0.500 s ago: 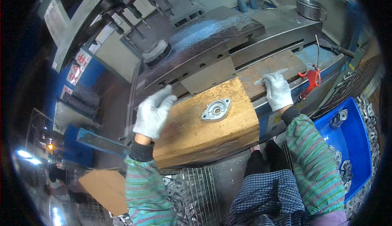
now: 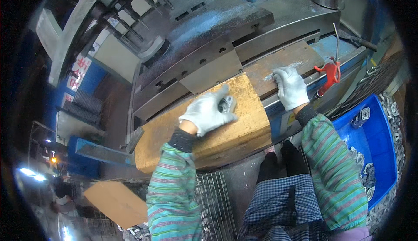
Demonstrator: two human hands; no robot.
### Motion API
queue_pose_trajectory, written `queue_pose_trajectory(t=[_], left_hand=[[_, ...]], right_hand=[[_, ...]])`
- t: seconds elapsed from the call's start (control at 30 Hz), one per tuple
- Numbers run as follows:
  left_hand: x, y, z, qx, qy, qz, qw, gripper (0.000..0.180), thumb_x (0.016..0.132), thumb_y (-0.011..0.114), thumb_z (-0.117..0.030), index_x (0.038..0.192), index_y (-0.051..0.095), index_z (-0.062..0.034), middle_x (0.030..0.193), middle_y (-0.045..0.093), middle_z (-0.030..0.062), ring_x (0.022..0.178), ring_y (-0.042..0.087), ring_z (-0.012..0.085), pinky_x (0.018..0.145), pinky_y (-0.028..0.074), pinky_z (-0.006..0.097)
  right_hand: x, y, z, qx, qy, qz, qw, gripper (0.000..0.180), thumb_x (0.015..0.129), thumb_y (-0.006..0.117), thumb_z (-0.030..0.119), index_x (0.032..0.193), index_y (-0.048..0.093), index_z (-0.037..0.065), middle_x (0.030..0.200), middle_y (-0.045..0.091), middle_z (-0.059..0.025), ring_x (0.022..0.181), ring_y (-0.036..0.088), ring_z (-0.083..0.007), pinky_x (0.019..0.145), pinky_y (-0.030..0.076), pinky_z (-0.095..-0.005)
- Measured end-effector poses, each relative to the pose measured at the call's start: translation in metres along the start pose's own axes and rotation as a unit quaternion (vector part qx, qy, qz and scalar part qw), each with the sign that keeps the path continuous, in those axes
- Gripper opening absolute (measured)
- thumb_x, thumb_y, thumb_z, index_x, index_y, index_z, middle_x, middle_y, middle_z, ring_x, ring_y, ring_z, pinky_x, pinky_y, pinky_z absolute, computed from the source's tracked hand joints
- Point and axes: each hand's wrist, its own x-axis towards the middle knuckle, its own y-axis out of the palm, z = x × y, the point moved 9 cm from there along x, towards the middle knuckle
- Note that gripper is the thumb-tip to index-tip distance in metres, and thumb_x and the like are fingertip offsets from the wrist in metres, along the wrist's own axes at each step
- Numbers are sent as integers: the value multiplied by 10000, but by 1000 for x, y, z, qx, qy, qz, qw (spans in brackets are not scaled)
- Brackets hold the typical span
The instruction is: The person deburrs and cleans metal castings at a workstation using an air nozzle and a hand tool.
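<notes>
Left hand: our gloved left hand (image 2: 209, 112) lies palm down on the wooden block (image 2: 174, 132), fingers curled loosely over a small metal flange (image 2: 227, 104); we cannot tell whether they grip it or only cover it.
Metal flange: it sits on the block's far right part, just near the grey press plate (image 2: 211, 73). Only a grey edge shows past the fingertips, so we cannot tell its long axis or which way it points.
Right hand: our gloved right hand (image 2: 291, 87) rests flat, fingers spread, on a darker wooden board (image 2: 278, 64) to the right, holding nothing.
Edges: the flange lies close to the block's far edge, well back from the near edge. Bare wood stretches to the left of the hand.
Surface: the block is pale, rough and worn, set against a heavy steel press bed (image 2: 217, 27).
Surroundings: a red-handled tool (image 2: 329, 73) hangs right of the board. A blue bin (image 2: 383, 136) of metal parts stands at the near right. A wire grid (image 2: 213, 202) lies below the block.
</notes>
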Motion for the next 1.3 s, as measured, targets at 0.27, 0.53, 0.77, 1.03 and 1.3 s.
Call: queue_pose_trajectory(t=[0.27,0.53,0.77,1.03,1.3], left_hand=[[-83,-6,118,-420,-83,-198,882,834,663,749,-86,1349,292,42,1131,558,186,1064,556,241,928,445,334],[-85,5,92,49,-82,-193,977,615,785,615,-387,1234,492,16,1224,514,231,1125,507,344,948,403,386],[-39,-23,17,-28,69,-307,949,536,848,590,-332,1217,494,45,1210,509,222,1125,493,293,952,387,368],[15,-9,0,-12,106,-209,972,438,861,537,-317,1165,551,-2,1143,560,220,1078,511,360,943,393,417],[29,7,-5,-58,67,-170,982,494,876,530,-356,1248,492,-33,1210,515,181,1137,471,329,956,395,383]], right_hand=[[-2,1,-8,-11,1,-4,1000,127,809,575,137,929,591,98,929,604,-94,898,568,-300,754,477,-393],[-4,3,-5,-9,1,-2,1000,118,811,570,136,922,586,99,923,602,-94,884,571,-302,744,479,-397],[-5,-4,-6,-14,-6,-20,1000,126,804,577,129,927,586,101,919,602,-89,871,570,-300,727,481,-393],[-16,-44,7,104,0,-71,992,244,751,616,25,988,581,68,1001,591,-123,951,556,-315,821,462,-376],[-85,-144,-43,85,73,-328,938,493,747,614,-36,1216,468,5,1239,477,-170,1174,445,-298,1020,320,-385]])
